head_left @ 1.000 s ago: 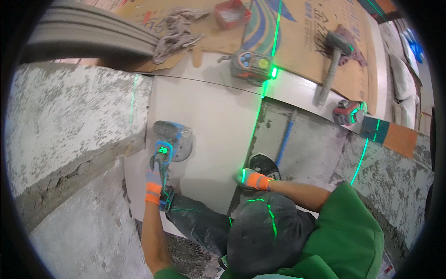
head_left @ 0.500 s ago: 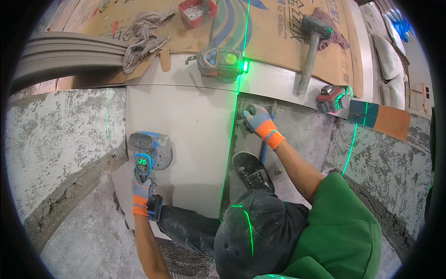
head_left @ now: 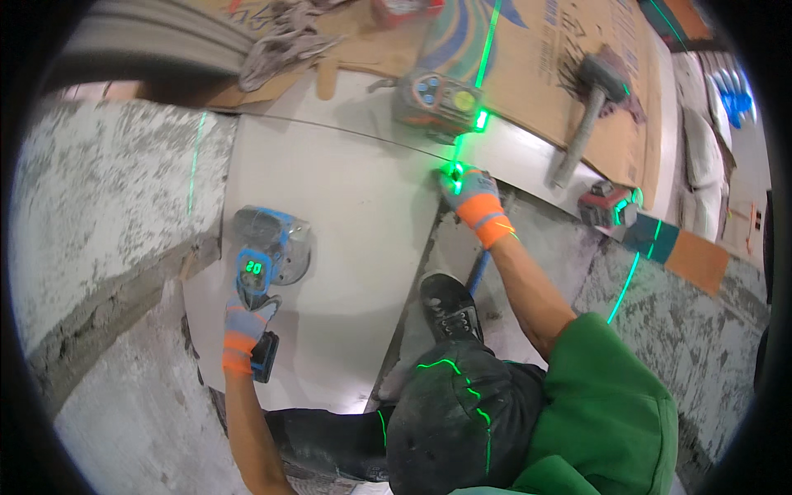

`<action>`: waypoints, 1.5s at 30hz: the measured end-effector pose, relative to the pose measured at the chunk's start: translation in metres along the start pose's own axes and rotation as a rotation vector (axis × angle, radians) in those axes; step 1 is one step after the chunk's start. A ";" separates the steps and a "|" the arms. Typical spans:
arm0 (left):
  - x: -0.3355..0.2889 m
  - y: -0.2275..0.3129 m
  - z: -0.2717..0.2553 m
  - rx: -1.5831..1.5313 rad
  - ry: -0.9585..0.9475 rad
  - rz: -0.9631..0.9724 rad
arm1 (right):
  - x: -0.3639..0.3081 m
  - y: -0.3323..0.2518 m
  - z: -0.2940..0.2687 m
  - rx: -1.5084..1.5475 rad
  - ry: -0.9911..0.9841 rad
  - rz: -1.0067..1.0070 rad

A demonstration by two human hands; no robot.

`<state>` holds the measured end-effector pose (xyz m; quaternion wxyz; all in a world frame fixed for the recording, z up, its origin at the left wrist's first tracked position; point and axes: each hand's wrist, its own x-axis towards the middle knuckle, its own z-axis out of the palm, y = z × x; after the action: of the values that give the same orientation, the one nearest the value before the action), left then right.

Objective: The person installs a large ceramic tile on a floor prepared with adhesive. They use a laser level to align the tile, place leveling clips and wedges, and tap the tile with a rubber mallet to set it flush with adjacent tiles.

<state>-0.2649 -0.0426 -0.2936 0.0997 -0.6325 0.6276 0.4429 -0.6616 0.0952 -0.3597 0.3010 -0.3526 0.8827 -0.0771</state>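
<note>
My left hand (head_left: 247, 318), in a grey and orange glove, is closed round the handle of a blue and black cordless tile vibrator (head_left: 254, 235). The tool has a lit green display, and its round pad rests on a large pale tile (head_left: 355, 247). At the far right corner of that tile is my right hand (head_left: 470, 191), gloved alike, with its fingers curled together. A bright green laser line falls across those fingers. Whatever they may hold is hidden. Just beyond this hand stands a grey laser level (head_left: 437, 103).
A mallet (head_left: 590, 120) lies on cardboard (head_left: 536, 74) at the far right, near a red and black device (head_left: 606, 204). Far left are a rag (head_left: 289, 41) and a ribbed grey roll (head_left: 148, 41). My shoe (head_left: 450, 307) stands beside the tile's right edge. Low rough walls (head_left: 115, 190) flank both sides.
My right hand has moved away from me, from the rough floor beside the tile to its far corner, into the laser line. My left hand stays on the vibrator. The whole view has turned slightly.
</note>
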 end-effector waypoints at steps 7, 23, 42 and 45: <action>-0.002 0.003 -0.002 0.048 0.032 0.081 | -0.005 -0.036 -0.009 0.221 0.012 -0.099; -0.016 0.012 -0.009 0.145 -0.070 -0.118 | 0.141 -0.273 0.055 0.008 0.103 -0.434; -0.059 -0.040 0.009 -0.028 0.015 -0.005 | 0.154 -0.302 0.035 -0.125 -0.102 -0.402; -0.062 -0.038 0.006 -0.004 0.001 -0.030 | 0.122 -0.270 0.031 0.105 -0.165 -0.395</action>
<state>-0.2225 0.0126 -0.2713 0.1046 -0.6425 0.6170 0.4422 -0.5571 -0.1837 -0.3487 0.3694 -0.5075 0.7637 -0.1510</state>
